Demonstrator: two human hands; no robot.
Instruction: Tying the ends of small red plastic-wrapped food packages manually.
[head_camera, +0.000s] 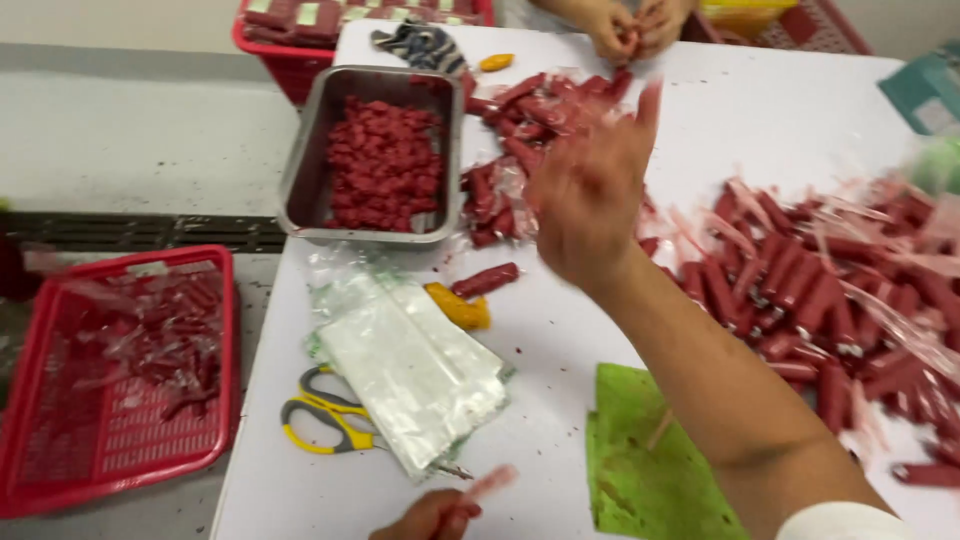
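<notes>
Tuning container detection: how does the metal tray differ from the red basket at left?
The metal tray is solid-walled steel and sits on the white table; the red basket is perforated plastic, off the table's left edge, lower down. The tray holds small red pieces; the basket holds crumpled clear wrappers. Both are rectangular and open-topped.

This looked like a small food-packing workroom rather than a home kitchen. A long white table was heaped with red sausages in clear wrappers, far more than a household would handle. A metal tray held a mound of cut red pieces, and a stack of clear plastic bags lay beside yellow-handled scissors. Red plastic baskets stood on the bare concrete floor, one filled with torn wrappers. Another person's hands worked at the far end of the table.
</notes>
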